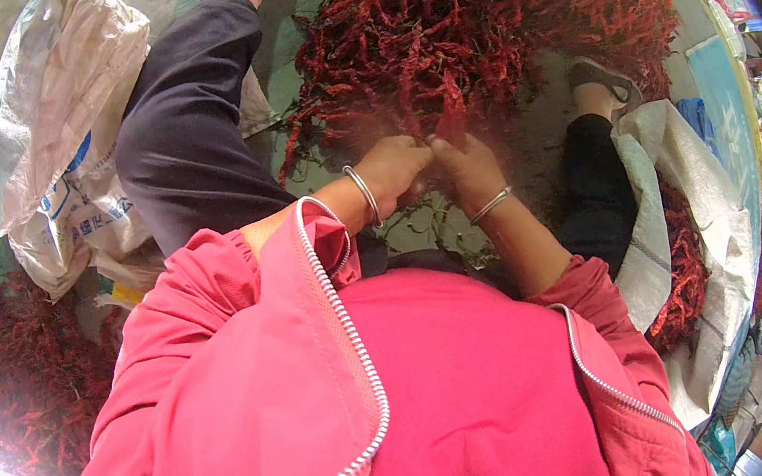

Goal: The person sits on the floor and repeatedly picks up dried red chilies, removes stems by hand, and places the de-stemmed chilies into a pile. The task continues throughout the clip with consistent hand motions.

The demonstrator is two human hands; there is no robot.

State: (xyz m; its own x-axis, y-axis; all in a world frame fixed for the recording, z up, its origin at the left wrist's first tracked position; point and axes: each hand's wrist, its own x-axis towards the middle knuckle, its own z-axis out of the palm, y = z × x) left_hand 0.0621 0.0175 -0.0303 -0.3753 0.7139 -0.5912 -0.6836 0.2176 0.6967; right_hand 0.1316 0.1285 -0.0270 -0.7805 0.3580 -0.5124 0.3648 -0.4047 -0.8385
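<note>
My left hand (391,170) and my right hand (473,166) meet in front of me, their fingertips close together. Blurred dried red chillies (450,119) stick up from my right hand, gripped by its fingers. My left fingers are curled beside them; whether they pinch a stem is hidden. Each wrist wears a silver bangle. Just beyond both hands lies a large heap of dried red chillies (413,43) on the grey floor. Loose green-brown stems (424,223) are scattered on the floor below my hands.
White woven sacks (49,104) lie at the left, some printed with writing. Another chilli pile (34,379) sits at lower left. At the right, an opened white sack (701,184) holds chillies (681,271). My legs spread on both sides of the heap.
</note>
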